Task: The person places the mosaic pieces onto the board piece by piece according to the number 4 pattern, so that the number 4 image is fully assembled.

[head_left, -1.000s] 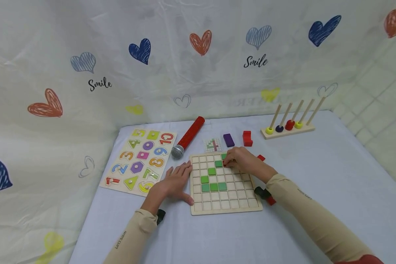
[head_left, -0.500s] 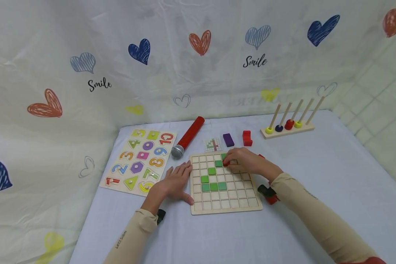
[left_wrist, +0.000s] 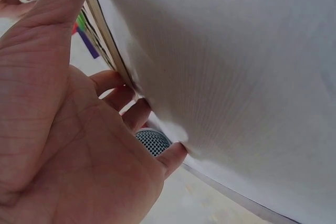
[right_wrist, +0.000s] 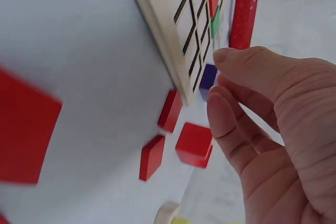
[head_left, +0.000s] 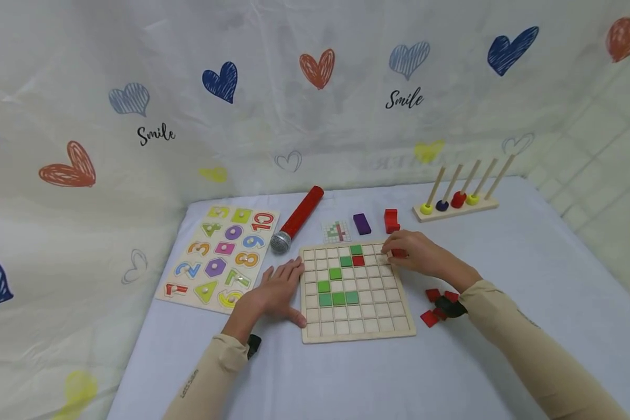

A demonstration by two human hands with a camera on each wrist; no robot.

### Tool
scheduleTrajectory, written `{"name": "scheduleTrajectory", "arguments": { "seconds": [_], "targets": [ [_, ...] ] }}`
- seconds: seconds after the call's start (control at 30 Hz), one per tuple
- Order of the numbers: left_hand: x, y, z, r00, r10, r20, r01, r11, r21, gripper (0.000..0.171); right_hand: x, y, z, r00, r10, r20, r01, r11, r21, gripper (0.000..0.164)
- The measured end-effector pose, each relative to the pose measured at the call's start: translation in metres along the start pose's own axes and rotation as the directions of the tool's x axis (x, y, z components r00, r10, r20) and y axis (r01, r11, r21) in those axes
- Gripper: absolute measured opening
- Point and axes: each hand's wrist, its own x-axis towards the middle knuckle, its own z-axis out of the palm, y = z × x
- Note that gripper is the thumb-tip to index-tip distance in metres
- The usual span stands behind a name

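A wooden grid board (head_left: 370, 310) lies on the table. Several green tiles (head_left: 338, 298) sit in its cells in a stepped line, and one red tile (head_left: 358, 261) sits beside a green one in an upper row. Fingers spread, my left hand (head_left: 279, 294) touches the board's left edge. My right hand (head_left: 420, 254) hovers by the upper right corner, thumb and fingertips apart with nothing between them. Below it, near that corner, are two loose red tiles (right_wrist: 170, 111). More red tiles (head_left: 429, 318) lie right of the board, partly hidden by the wrist camera.
Behind the board are a small pattern card (head_left: 337, 231), a purple block (head_left: 362, 224) and a red notched block (head_left: 391, 220). A red toy microphone (head_left: 299, 216) and a number puzzle (head_left: 215, 268) lie left. A bead-peg stand (head_left: 454, 211) stands at the back right.
My right hand has let go of the red tile, which now shows in its cell, and has moved right to the board's upper corner. The left hand stays in place.
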Motion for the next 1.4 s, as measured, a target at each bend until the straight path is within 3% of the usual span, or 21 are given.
{"name": "scheduleTrajectory", "arguments": {
  "seconds": [0.33, 0.87, 1.4],
  "targets": [
    [-0.001, -0.001, 0.003, 1.000, 0.009, -0.013, -0.009, 1.000, 0.015, 0.129, -0.015, 0.017, -0.003, 0.997, 0.067, -0.032, -0.068, 0.996, -0.050, 0.024],
    [-0.003, -0.003, 0.004, 1.000, 0.019, -0.025, -0.018, 1.000, 0.003, 0.128, -0.010, 0.035, -0.003, 0.999, -0.007, 0.046, 0.008, 1.000, -0.017, 0.017],
    [-0.001, -0.003, 0.002, 0.999, 0.024, -0.021, -0.023, 1.000, 0.015, 0.127, -0.009, 0.013, -0.007, 0.998, -0.050, 0.043, 0.048, 0.998, 0.051, 0.021]
  ]
}}
